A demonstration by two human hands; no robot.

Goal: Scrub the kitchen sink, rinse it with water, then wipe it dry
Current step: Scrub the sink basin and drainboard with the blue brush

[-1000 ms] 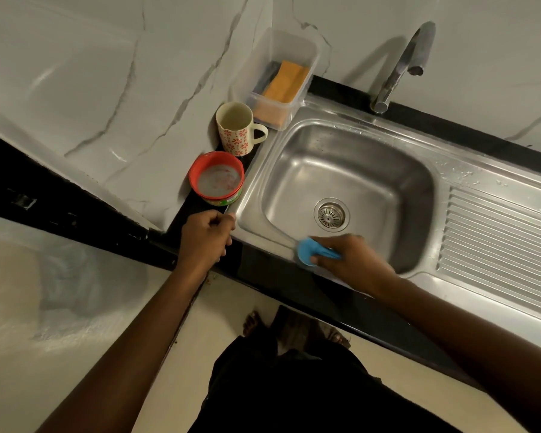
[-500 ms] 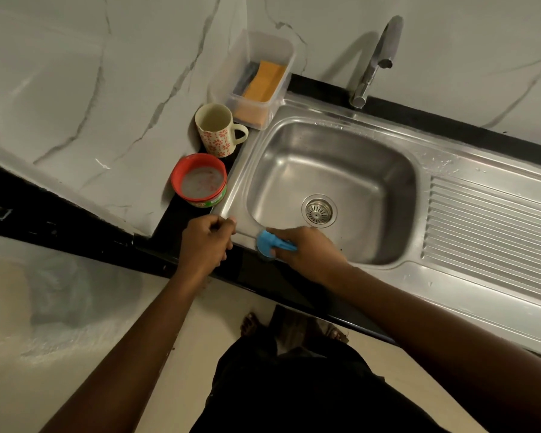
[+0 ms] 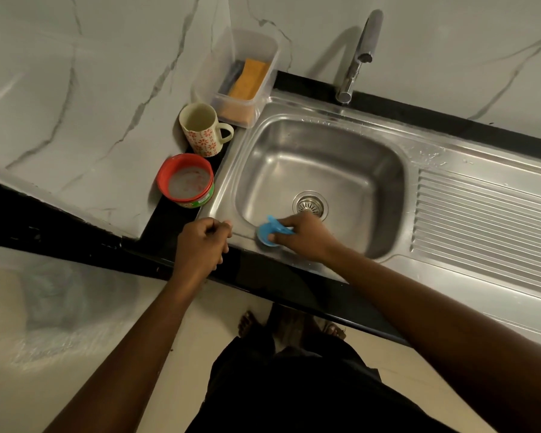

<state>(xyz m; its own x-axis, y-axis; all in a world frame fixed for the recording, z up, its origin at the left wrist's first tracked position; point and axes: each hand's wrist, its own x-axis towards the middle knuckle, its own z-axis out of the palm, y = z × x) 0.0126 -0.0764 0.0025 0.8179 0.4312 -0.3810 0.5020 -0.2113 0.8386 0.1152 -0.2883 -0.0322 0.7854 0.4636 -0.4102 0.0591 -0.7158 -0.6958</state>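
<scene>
The steel sink (image 3: 372,145) has a square basin with a round drain strainer (image 3: 310,205) and a ribbed drainboard (image 3: 481,226) on its right. My right hand (image 3: 306,237) grips a blue scrubber (image 3: 267,234) and presses it on the sink's front rim at the near-left corner of the basin. My left hand (image 3: 200,248) is curled into a fist and rests on the sink's front-left corner, holding nothing that I can see. The chrome tap (image 3: 358,54) stands behind the basin with no water running.
On the black counter left of the sink stand a red tub (image 3: 185,181) of whitish cleaning paste, a floral mug (image 3: 202,129) and a clear plastic box (image 3: 241,76) holding an orange sponge. Marble-patterned walls close the corner. Water drops lie on the rear rim.
My right hand has slid the blue scrubber leftward along the sink's front rim toward the near-left corner. My left hand has stayed on the corner. The camera view shifted slightly.
</scene>
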